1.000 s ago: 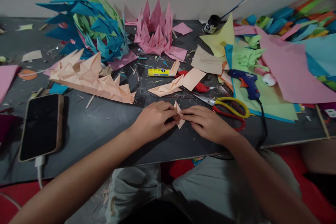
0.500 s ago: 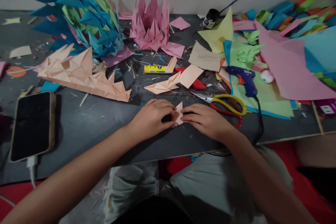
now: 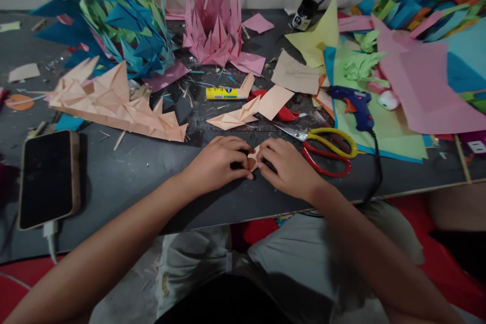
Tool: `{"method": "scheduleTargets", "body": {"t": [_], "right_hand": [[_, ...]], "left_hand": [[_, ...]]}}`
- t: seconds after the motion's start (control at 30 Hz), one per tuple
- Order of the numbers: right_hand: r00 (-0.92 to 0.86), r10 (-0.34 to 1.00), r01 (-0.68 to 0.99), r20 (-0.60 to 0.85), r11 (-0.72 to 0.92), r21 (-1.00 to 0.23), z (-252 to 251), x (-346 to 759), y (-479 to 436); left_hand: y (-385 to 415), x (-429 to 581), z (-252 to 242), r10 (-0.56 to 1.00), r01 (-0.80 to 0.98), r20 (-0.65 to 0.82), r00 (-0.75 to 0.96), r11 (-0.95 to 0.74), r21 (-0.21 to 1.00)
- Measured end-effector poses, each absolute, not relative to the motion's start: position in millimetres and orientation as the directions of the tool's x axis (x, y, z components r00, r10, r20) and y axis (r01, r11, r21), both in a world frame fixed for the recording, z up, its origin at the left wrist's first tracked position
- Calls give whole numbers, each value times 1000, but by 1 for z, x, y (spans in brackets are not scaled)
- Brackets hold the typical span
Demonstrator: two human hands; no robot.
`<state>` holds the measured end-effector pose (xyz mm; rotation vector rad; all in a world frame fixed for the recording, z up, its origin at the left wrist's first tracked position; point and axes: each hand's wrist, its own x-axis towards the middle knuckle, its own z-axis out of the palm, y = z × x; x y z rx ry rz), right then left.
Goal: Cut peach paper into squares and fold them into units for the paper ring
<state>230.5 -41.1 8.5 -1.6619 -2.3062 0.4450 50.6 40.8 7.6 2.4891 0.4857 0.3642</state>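
A small peach paper piece (image 3: 253,158) lies between my hands near the table's front edge, partly hidden by fingers. My left hand (image 3: 216,164) is closed on its left side, fingertips pressing it. My right hand (image 3: 286,167) pinches its right side with curled fingers. Just beyond them are a folded peach piece (image 3: 235,118) and a flat peach square (image 3: 274,102). A long strip of joined peach folds (image 3: 117,104) stretches out to the left. Scissors (image 3: 328,144) with yellow and red handles rest right of my right hand.
A phone (image 3: 48,179) with a cable lies at the left. Behind stand blue-green (image 3: 129,25) and pink (image 3: 214,30) paper structures, with a yellow glue stick (image 3: 225,93) before them. A glue gun (image 3: 355,104) rests on green sheets (image 3: 398,134); a black bottle (image 3: 305,14) stands behind.
My right hand has shifted left over the small peach piece, and its fingers have curled more. Less of the piece shows, and its pointed tip is no longer visible. The camera view has shifted slightly.
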Motion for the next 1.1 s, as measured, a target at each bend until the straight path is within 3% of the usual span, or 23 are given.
{"method": "scheduleTargets", "body": {"t": [0.3, 0.6, 0.73, 1.1], "right_hand": [[-170, 985, 830, 22, 155, -535, 7, 226, -39], [-81, 996, 803, -27, 49, -594, 7, 221, -33], [-107, 994, 790, -16, 75, -608, 6, 224, -32], [-154, 988, 765, -26, 102, -636, 10, 230, -30]], "left_hand": [[44, 50, 9, 390, 250, 131, 911, -778, 577], [34, 42, 22, 222, 161, 133, 966, -917, 365], [33, 39, 30, 190, 142, 96, 977, -917, 372], [19, 42, 33, 316, 297, -14, 949, -873, 388]]}}
